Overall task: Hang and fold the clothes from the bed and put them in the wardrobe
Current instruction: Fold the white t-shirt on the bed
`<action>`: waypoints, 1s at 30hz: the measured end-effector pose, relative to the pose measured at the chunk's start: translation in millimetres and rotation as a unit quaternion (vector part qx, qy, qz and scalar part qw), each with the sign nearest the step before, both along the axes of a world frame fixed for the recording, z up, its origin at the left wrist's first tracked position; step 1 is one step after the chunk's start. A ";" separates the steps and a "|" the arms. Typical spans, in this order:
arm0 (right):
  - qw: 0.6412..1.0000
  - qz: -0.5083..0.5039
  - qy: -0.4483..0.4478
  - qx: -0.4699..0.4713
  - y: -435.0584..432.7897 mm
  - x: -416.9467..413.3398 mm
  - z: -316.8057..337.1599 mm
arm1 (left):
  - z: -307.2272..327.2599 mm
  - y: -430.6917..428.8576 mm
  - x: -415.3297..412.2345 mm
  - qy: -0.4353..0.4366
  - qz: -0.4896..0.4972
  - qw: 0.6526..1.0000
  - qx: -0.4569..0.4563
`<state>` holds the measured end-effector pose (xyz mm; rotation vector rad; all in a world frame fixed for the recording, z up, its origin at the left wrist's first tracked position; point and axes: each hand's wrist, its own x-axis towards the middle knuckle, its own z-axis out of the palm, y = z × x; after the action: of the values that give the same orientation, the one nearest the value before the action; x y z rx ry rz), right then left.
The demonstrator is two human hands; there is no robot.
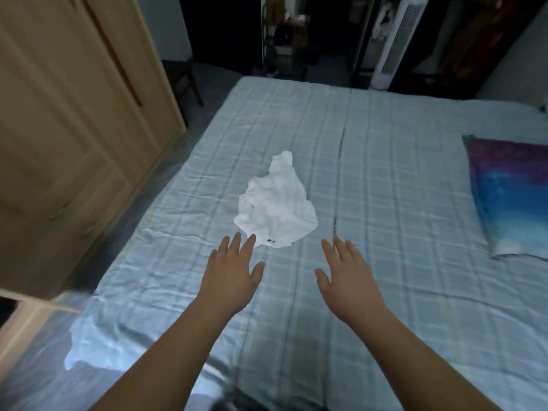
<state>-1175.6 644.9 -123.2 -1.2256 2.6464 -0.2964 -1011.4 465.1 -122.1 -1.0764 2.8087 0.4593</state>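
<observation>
A crumpled white garment [277,203] lies in a heap near the middle of the bed [385,179], which has a pale blue checked sheet. My left hand [234,271] is stretched out flat over the sheet, fingers apart, its fingertips just short of the garment's near edge. My right hand [347,277] is also spread and holds nothing, hovering to the right of the garment and a little nearer to me. The light wooden wardrobe [74,137] stands to the left of the bed with its doors closed.
A pillow with a blue and purple print [513,194] lies at the bed's right side. A narrow strip of floor [166,161] runs between wardrobe and bed. A dark chair [184,81] and a white tower fan [394,43] stand beyond the bed's far end.
</observation>
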 end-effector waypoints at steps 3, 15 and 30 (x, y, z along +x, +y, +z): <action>0.999 0.015 -0.031 0.028 -23.5 -45.1 -21.9 | -18.0 -23.7 -40.4 -0.008 0.015 1.000 0.004; 0.979 -0.039 -0.174 0.097 -193.3 -171.6 -162.6 | -168.3 -171.0 -161.5 -0.049 0.055 0.991 0.116; 0.970 -0.124 -0.195 0.074 -321.7 -219.3 -331.8 | -340.9 -221.8 -230.9 -0.084 0.024 0.985 0.148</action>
<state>-1394.9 323.1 -455.0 -0.7040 2.4201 -0.3320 -1242.2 243.4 -463.0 -1.0633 2.4757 0.7267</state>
